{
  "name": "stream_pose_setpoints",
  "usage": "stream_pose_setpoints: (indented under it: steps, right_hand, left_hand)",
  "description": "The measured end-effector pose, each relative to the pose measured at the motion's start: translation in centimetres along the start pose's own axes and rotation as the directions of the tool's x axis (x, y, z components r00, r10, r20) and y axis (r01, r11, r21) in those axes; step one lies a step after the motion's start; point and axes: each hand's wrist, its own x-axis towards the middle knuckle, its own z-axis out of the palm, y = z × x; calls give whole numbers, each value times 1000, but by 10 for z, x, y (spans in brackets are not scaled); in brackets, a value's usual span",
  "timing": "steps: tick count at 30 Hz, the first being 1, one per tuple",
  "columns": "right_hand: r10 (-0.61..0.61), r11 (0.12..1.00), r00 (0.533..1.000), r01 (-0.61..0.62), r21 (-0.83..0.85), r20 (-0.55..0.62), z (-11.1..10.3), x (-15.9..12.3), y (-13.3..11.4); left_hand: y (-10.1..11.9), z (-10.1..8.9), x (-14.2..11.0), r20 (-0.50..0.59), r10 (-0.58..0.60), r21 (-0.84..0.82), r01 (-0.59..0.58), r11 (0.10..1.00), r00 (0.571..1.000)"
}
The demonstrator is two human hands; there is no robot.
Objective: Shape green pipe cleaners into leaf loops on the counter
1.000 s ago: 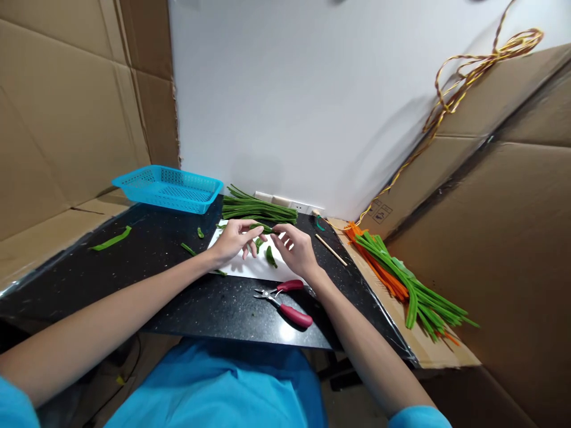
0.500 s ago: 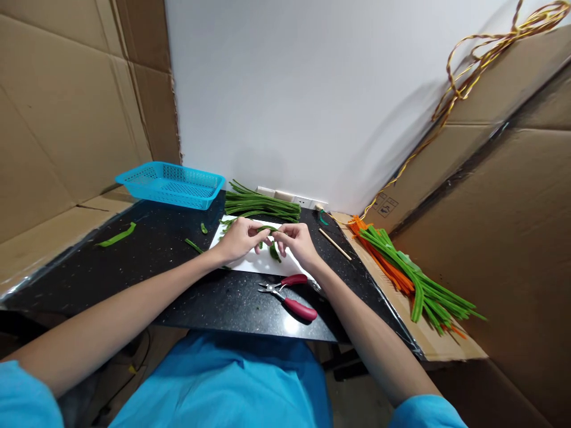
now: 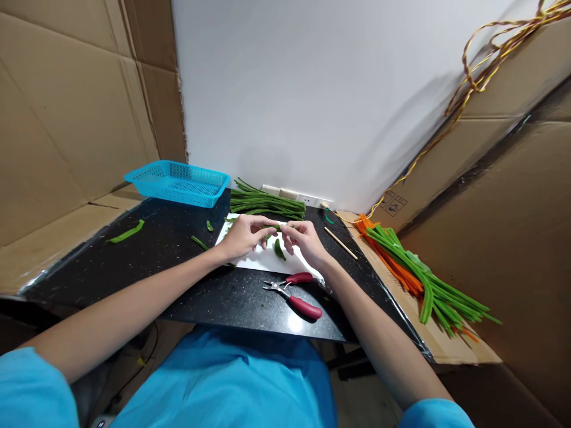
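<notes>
Over a white sheet, my left hand and my right hand meet with fingertips almost touching. Pinched between both is a short green chenille stem, mostly covered by the fingers. Just below them a green leaf-shaped piece lies on the sheet. More green bits at the sheet's left side are partly hidden by my left hand. Nearer to me, diagonal cutters with red handles rest on the black tabletop, jaws pointing left.
A blue basket stands at the back left. Dark green stems lie bundled by the wall. A thin wooden stick is to the right. Orange stems and bright green stems lie on cardboard. A green strip lies at left.
The view has shifted slightly, moving the scene to the right. My fingers have changed their hold, and the green stem that arched between them shows less now.
</notes>
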Motion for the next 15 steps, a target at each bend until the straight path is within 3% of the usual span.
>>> stream_pose_setpoints:
  steps: [6,13,15]
  right_hand:
    - [-102,995,990,101,-11,-94,10,1,-1]
    - [-117,991,984,105,-86,-138,11,1,-2]
    - [-138,983,984,122,-139,-111,8,0,-4]
  left_hand:
    - [4,4,2,-110,12,-38,-16,999,994]
    - [1,4,2,-102,-63,-118,51,992,993]
    - [-1,3,3,-54,-114,-174,103,979,992]
